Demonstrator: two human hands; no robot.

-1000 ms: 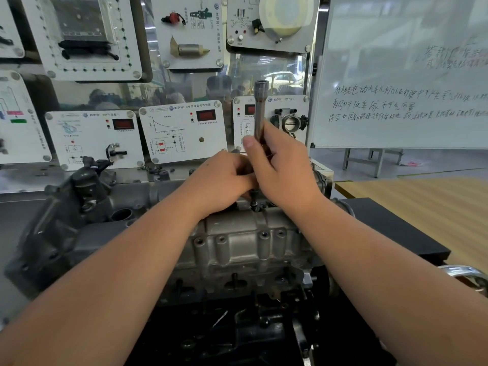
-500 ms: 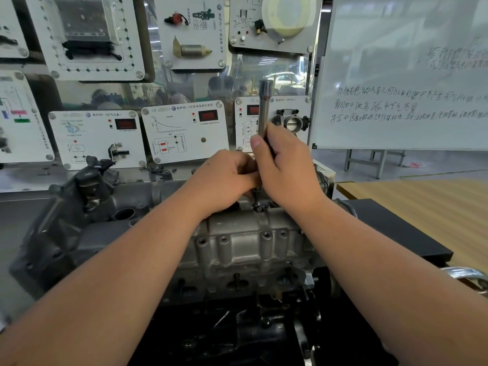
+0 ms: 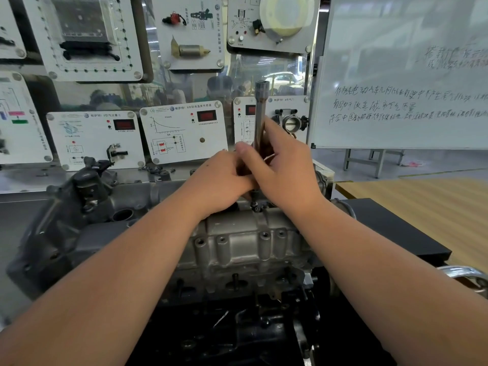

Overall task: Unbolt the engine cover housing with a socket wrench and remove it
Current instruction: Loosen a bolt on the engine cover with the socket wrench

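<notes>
Head view has both your hands bunched at the top rear edge of the engine cover housing (image 3: 245,241), mid-frame, w/ the socket wrench (image 3: 260,112) standing nearly upright between them. Your right hand (image 3: 285,170) is wrapped round the wrench shaft, thumb up along it; your left hand (image 3: 224,180) is curled in against the lower shaft, fingers hidden behind the right, so whether it truly grips or just steadies I can't tell. Tool tip sits down on a bolt (image 3: 254,204) at the housing's upper rim.

Handling, as a guess: the housing looks like cast alloy, rigid, prob fairly heavy and a bit greasy, so it won't flex but could slip. Once unbolted, take it by both long edges or the ribbed bosses along the front face (not by the thin flange lips, which may be sharp). The wrench is smooth steel, so keep the shaft square to the bolt or the socket may cam off.

Room: sensor display panels (image 3: 184,133) stand close behind, so swing is tight at the back. A whiteboard (image 3: 396,75) is off to the right rear. Clearest way out for the housing seems up and toward you, or right over the black bench top (image 3: 390,228) by the wooden table (image 3: 422,202)
</notes>
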